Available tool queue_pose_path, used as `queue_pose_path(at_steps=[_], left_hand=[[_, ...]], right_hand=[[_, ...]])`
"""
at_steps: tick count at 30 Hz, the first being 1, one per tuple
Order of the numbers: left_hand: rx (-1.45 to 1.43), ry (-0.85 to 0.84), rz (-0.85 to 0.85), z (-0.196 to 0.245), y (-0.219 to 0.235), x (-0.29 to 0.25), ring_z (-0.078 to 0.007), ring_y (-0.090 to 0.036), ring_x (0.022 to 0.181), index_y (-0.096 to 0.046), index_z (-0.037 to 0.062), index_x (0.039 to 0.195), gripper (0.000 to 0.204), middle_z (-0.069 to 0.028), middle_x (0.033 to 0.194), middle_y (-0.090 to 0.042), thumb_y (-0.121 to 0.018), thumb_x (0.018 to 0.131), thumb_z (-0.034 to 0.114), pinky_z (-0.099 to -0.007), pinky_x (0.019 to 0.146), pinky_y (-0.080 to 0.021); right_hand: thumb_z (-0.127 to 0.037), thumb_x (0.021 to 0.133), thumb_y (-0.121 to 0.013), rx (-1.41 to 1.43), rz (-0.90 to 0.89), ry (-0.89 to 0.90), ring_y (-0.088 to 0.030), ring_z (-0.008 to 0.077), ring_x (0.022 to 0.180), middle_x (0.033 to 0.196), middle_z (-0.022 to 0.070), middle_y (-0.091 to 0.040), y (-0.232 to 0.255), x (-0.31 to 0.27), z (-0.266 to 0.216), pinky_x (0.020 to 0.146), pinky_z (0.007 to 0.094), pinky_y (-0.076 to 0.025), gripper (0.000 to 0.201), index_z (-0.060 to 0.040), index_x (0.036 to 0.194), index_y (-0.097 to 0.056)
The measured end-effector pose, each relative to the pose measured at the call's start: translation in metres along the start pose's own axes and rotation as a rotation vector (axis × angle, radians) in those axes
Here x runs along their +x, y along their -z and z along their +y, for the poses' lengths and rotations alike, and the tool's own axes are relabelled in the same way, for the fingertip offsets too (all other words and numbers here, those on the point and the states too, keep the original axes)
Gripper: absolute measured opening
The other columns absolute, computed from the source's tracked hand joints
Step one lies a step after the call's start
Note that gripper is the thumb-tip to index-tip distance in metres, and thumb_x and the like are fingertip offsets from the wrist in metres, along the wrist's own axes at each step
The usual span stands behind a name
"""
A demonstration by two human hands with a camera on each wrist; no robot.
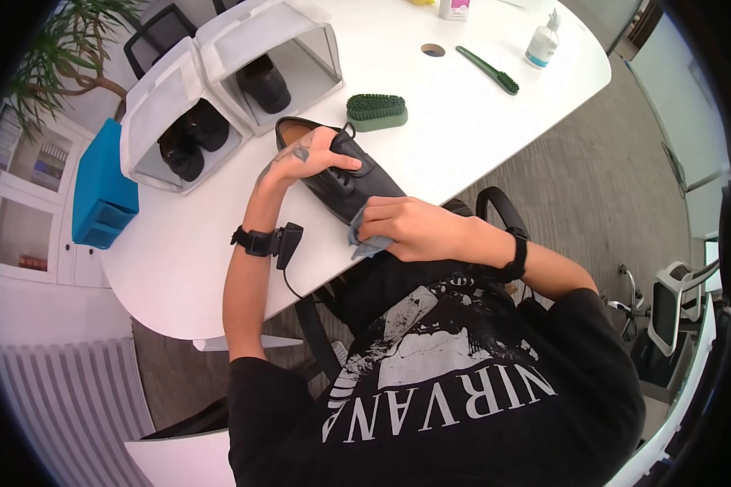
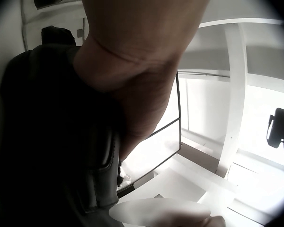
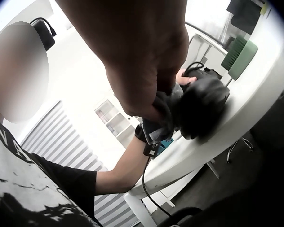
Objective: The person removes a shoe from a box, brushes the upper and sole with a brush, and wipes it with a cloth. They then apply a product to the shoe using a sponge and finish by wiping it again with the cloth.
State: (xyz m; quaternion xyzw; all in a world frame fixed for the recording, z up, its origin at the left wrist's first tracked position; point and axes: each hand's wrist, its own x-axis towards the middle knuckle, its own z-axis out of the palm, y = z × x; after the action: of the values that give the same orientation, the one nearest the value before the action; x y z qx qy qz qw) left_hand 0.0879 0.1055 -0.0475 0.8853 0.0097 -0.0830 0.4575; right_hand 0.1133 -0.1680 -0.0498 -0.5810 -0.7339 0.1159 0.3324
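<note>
A black lace-up leather shoe (image 1: 372,180) lies at the front edge of the white table (image 1: 187,276), its toe toward the person. My left hand (image 1: 313,156) grips it by the upper near the laces, thumb across the front; some of its fingers are hidden. In my right hand (image 1: 414,227) a grey-blue cloth (image 1: 367,240) is bunched, held against the side of the toe. The right wrist view shows the cloth (image 3: 158,120) pinched right beside the dark toe (image 3: 203,106). Much of the left wrist view is filled by the dark shoe (image 2: 47,127).
Beyond the shoe stands a green brush (image 1: 378,114), bristles up. Two clear-fronted shoe boxes (image 1: 219,53) with black shoes inside are at the back left, near a blue box (image 1: 105,191). A long green brush (image 1: 487,71) and a pump bottle (image 1: 542,45) lie farther right.
</note>
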Motion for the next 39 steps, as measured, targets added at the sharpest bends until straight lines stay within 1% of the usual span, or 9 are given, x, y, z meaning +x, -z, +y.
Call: queue_pose_path(at_steps=[5, 10, 13, 19, 23, 27, 29, 32, 39], left_hand=[[0.036, 0.009, 0.016, -0.001, 0.000, 0.000, -0.0085, -0.047, 0.073, -0.064, 0.0023, 0.080, 0.036, 0.0046, 0.076, -0.057, -0.089, 0.083, 0.029, -0.0314, 0.063, -0.042], [0.107, 0.067, 0.025, 0.005, 0.000, 0.002, -0.0098, -0.047, 0.073, -0.064, 0.0016, 0.080, 0.039, 0.0024, 0.077, -0.057, -0.087, 0.083, 0.032, -0.0316, 0.064, -0.043], [-0.120, 0.150, 0.075, 0.003, -0.002, 0.001, -0.0130, -0.049, 0.079, -0.065, 0.0012, 0.081, 0.044, -0.0009, 0.082, -0.057, -0.088, 0.083, 0.038, -0.0317, 0.072, -0.044], [0.069, 0.221, 0.021, 0.026, 0.005, -0.005, -0.0146, -0.052, 0.090, -0.067, -0.0014, 0.092, 0.050, -0.0046, 0.093, -0.059, -0.086, 0.084, 0.044, -0.0310, 0.080, -0.045], [-0.069, 0.225, 0.051, 0.006, 0.000, 0.000, -0.0166, -0.054, 0.094, -0.069, -0.0027, 0.098, 0.056, -0.0056, 0.096, -0.061, -0.086, 0.083, 0.049, -0.0307, 0.085, -0.045], [-0.010, 0.203, 0.074, 0.017, 0.001, -0.007, -0.0141, -0.056, 0.092, -0.071, -0.0016, 0.100, 0.048, -0.0046, 0.096, -0.063, -0.086, 0.085, 0.041, -0.0290, 0.083, -0.045], [-0.032, 0.161, 0.022, -0.013, 0.000, 0.007, -0.0124, -0.057, 0.088, -0.071, -0.0015, 0.098, 0.044, -0.0031, 0.093, -0.065, -0.085, 0.087, 0.039, -0.0281, 0.081, -0.045], [-0.001, 0.142, 0.026, -0.006, 0.002, 0.003, -0.0105, -0.059, 0.087, -0.073, -0.0011, 0.094, 0.040, -0.0012, 0.089, -0.068, -0.085, 0.088, 0.037, -0.0283, 0.080, -0.046], [-0.149, 0.085, 0.006, 0.000, -0.001, 0.000, -0.0088, -0.057, 0.083, -0.073, 0.0000, 0.091, 0.036, 0.0005, 0.088, -0.068, -0.083, 0.091, 0.034, -0.0273, 0.075, -0.046]], right_hand=[[0.001, 0.074, -0.069, -0.203, 0.048, 0.123, -0.063, 0.0292, 0.107, 0.101, 0.0095, -0.065, -0.015, 0.029, 0.022, 0.092, 0.0390, -0.058, 0.023, 0.0027, 0.097, -0.069], [-0.010, 0.082, -0.068, -0.625, 0.075, 0.329, -0.060, 0.0242, 0.109, 0.100, 0.0057, -0.063, -0.005, 0.052, 0.021, 0.091, 0.0353, -0.057, 0.013, -0.0023, 0.092, -0.069], [-0.011, 0.082, -0.069, -0.615, 0.032, 0.272, -0.061, 0.0239, 0.108, 0.101, 0.0062, -0.065, -0.002, 0.066, 0.033, 0.091, 0.0344, -0.057, 0.014, -0.0021, 0.093, -0.071], [-0.004, 0.077, -0.073, -0.402, -0.150, 0.089, -0.063, 0.0259, 0.108, 0.103, 0.0076, -0.066, 0.004, 0.026, 0.003, 0.092, 0.0361, -0.058, 0.017, -0.0011, 0.094, -0.071], [0.000, 0.075, -0.068, -0.307, -0.169, 0.035, -0.063, 0.0307, 0.102, 0.097, 0.0119, -0.062, 0.019, 0.006, -0.006, 0.084, 0.0411, -0.059, 0.023, 0.0031, 0.098, -0.067], [0.004, 0.073, -0.065, -0.353, 0.032, -0.056, -0.063, 0.0362, 0.102, 0.099, 0.0140, -0.065, 0.036, 0.014, 0.024, 0.089, 0.0449, -0.058, 0.029, 0.0045, 0.102, -0.068], [0.004, 0.073, -0.065, -0.287, 0.090, -0.106, -0.065, 0.0345, 0.107, 0.101, 0.0136, -0.068, 0.031, 0.010, 0.027, 0.092, 0.0448, -0.058, 0.026, 0.0023, 0.098, -0.070], [0.008, 0.072, -0.063, 0.027, -0.051, -0.039, -0.066, 0.0361, 0.107, 0.104, 0.0151, -0.069, 0.027, -0.003, 0.006, 0.096, 0.0461, -0.057, 0.032, -0.0004, 0.101, -0.074], [0.007, 0.070, -0.064, -0.255, 0.099, -0.130, -0.066, 0.0355, 0.108, 0.105, 0.0131, -0.071, 0.024, 0.005, 0.033, 0.096, 0.0448, -0.057, 0.035, 0.0010, 0.104, -0.073]])
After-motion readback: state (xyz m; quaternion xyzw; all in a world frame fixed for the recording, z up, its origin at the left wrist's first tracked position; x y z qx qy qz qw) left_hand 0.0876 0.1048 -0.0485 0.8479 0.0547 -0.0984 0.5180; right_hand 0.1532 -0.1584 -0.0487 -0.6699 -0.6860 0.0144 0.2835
